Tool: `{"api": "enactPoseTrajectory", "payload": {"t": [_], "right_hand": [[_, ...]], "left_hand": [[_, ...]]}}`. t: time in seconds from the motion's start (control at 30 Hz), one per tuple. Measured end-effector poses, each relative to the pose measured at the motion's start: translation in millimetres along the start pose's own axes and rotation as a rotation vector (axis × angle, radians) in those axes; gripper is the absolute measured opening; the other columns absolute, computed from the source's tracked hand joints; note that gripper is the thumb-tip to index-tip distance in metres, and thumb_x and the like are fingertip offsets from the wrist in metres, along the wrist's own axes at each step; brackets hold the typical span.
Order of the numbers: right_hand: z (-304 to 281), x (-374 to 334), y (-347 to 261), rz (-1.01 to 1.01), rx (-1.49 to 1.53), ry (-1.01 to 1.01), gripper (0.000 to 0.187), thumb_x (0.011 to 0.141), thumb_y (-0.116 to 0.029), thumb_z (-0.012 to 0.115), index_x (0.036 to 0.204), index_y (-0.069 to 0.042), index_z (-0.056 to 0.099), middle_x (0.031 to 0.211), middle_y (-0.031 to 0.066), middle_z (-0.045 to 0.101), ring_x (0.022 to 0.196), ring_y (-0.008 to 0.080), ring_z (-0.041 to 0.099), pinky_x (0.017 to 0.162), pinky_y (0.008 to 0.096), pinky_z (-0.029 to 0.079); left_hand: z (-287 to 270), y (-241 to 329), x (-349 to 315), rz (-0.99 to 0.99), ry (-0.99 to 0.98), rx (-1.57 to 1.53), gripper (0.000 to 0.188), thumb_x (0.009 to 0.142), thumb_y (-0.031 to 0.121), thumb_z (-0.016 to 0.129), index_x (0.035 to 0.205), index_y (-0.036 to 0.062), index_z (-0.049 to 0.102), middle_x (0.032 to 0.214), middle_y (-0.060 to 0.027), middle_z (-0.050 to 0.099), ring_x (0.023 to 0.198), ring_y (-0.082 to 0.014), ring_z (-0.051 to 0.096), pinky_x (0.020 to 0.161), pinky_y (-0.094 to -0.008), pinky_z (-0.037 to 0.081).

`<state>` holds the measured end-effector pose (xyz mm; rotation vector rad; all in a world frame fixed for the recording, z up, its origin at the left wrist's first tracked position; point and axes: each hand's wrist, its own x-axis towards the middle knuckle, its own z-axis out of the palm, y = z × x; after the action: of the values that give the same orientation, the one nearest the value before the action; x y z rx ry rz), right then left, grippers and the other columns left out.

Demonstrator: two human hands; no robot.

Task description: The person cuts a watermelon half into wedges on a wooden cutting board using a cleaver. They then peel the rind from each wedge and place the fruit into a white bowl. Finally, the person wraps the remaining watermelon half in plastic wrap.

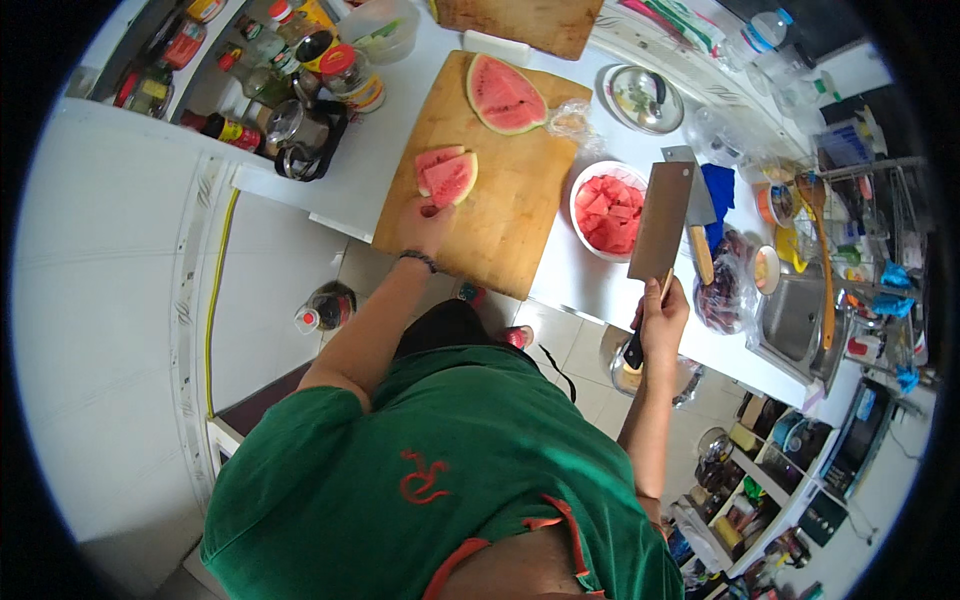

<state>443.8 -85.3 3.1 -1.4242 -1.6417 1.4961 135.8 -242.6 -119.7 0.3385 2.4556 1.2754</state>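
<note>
The left hand is at the low end of the cutting board, touching the cut melon pieces at its 1 o'clock. I cannot tell if its grip is pinching them. The right hand has its grip wrapped tight around the cleaver. The big blade points up to 12 o'clock and hides a bit of the right rim of the white bowl. The bowl, full of red melon chunks, is at 11 o'clock from that hand.

A lot is crowded near the blade. A second knife with a wooden handle lies at the right hand's 1 o'clock. A plastic bag with dark things in it sits at 3 o'clock, and the sink comes after it. The round lid is at 12 o'clock from the bowl. The big melon piece lies at the left hand's 1 o'clock, with crumpled clear plastic just beside it. Bottles and jars crowd 11 o'clock.

The board's near edge runs close to the edge of the table, with floor below. There is open room on the board, at the left hand's 3 o'clock. Only a thin strip of table lies between board and bowl.
</note>
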Motion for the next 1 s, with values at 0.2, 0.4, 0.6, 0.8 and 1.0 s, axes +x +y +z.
{"api": "enactPoseTrajectory", "payload": {"t": [0.2, 0.4, 0.6, 0.8, 1.0], "right_hand": [[4.3, -1.7, 1.9, -0.005, -0.039, 0.021, 0.015, 0.095, -0.015, 0.053, 0.088, -0.002, 0.052, 0.058, -0.0009, 0.046, 0.042, 0.0071, 0.041, 0.038, 0.0239, 0.035], [8.6, -1.5, 8.3, 0.021, -0.014, 0.028, 0.016, 0.094, -0.014, 0.053, 0.086, 0.0, 0.051, 0.057, 0.0007, 0.047, 0.04, 0.0086, 0.044, 0.036, 0.0251, 0.036], [12.5, -4.8, 11.7, 0.024, -0.016, 0.035, 0.016, 0.095, -0.014, 0.053, 0.089, 0.001, 0.052, 0.057, 0.0006, 0.047, 0.04, 0.0086, 0.042, 0.036, 0.0251, 0.036], [13.5, -7.4, 8.9, 0.039, -0.011, 0.039, 0.015, 0.095, -0.013, 0.052, 0.088, 0.0, 0.052, 0.056, -0.0004, 0.046, 0.04, 0.0079, 0.041, 0.036, 0.0241, 0.035], [17.7, -4.9, 11.0, 0.06, 0.016, 0.043, 0.016, 0.095, -0.014, 0.052, 0.087, 0.0, 0.052, 0.055, -0.0005, 0.046, 0.04, 0.0079, 0.041, 0.036, 0.0241, 0.035]], "left_hand": [[-0.2, -58.2, 10.7, -0.003, -0.026, -0.405, 0.017, 0.083, 0.008, 0.067, 0.096, 0.0, 0.061, 0.083, -0.002, 0.062, 0.068, -0.0085, 0.057, 0.062, -0.0223, 0.048], [-11.2, -50.7, 8.4, 0.13, -0.183, -0.467, 0.022, 0.087, 0.005, 0.063, 0.107, 0.0005, 0.057, 0.1, -0.0051, 0.062, 0.088, -0.0122, 0.059, 0.081, -0.0246, 0.048], [12.4, -46.2, -12.8, 0.303, -0.352, -0.376, 0.048, 0.092, 0.007, 0.057, 0.135, 0.0004, 0.038, 0.127, -0.012, 0.05, 0.116, -0.0193, 0.049, 0.099, -0.0324, 0.04], [9.3, -24.1, 16.8, 0.319, -0.374, -0.1, 0.046, 0.092, 0.01, 0.057, 0.134, 0.0011, 0.041, 0.12, -0.0149, 0.056, 0.109, -0.022, 0.055, 0.093, -0.0314, 0.045], [23.7, 10.1, 63.9, 0.417, -0.697, 0.171, 0.054, 0.073, 0.015, 0.073, 0.119, -0.0044, 0.052, 0.111, -0.0183, 0.06, 0.1, -0.0267, 0.06, 0.086, -0.034, 0.047]]}}
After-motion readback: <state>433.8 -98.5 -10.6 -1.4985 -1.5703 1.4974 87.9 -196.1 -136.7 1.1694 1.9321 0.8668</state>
